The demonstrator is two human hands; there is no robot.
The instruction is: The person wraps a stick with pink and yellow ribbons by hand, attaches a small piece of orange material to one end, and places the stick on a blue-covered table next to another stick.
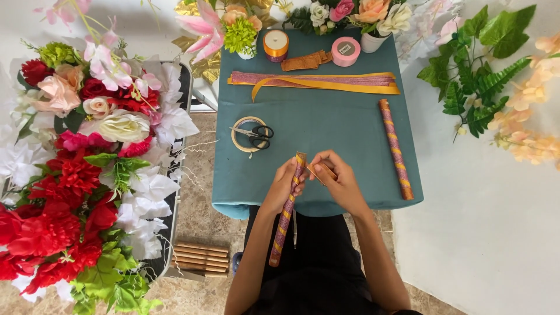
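Looking down, we see our left hand closed around a long stick wrapped in pink and gold ribbon, which slants from the front edge of the teal surface down over our lap. Our right hand sits just beside the stick's top end, its fingers pinched on a short gold ribbon end that meets the stick there. A second wrapped stick lies on the surface to the right, well apart from both hands. Ahead of our hands, black scissors rest across a tape ring. Farther back lie long ribbon strips, a gold ribbon spool and a pink spool. Red and white artificial flowers crowd the left side.
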